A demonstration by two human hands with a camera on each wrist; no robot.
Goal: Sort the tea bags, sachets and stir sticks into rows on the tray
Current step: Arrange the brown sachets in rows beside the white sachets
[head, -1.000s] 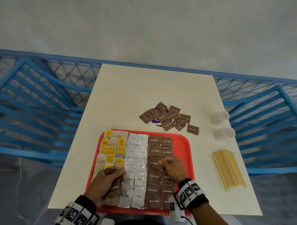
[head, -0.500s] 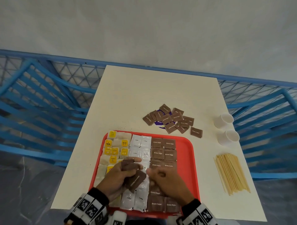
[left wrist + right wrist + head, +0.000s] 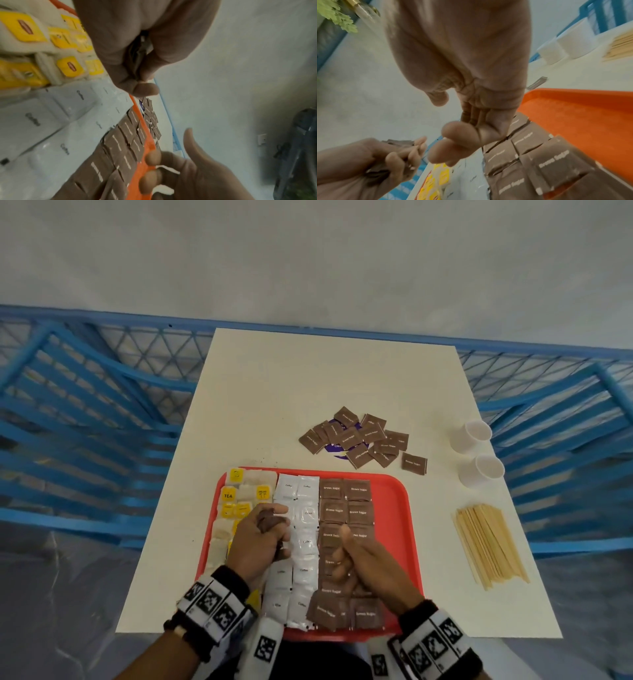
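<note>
The red tray (image 3: 394, 508) carries a column of yellow-tagged tea bags (image 3: 239, 498), one of white coffee sachets (image 3: 301, 491) and one of brown sugar sachets (image 3: 346, 491). My left hand (image 3: 260, 539) hovers over the tea and coffee columns and grips a small stack of brown sachets (image 3: 269, 522), also seen in the left wrist view (image 3: 139, 54). My right hand (image 3: 363, 563) is over the near part of the brown column, thumb raised, fingers loosely curled, nothing in it (image 3: 471, 94). One brown sachet (image 3: 323, 611) lies tilted at the tray's near edge.
A loose pile of brown sachets (image 3: 359, 440) lies on the white table beyond the tray. Two white cups (image 3: 474, 434) stand at the right edge, with a bundle of wooden stir sticks (image 3: 489, 546) nearer me. Blue railings surround the table.
My left hand brought the stack up and toward the tray's middle. My right hand met it, then drew back over the near brown column, and a tilted brown sachet now lies there.
</note>
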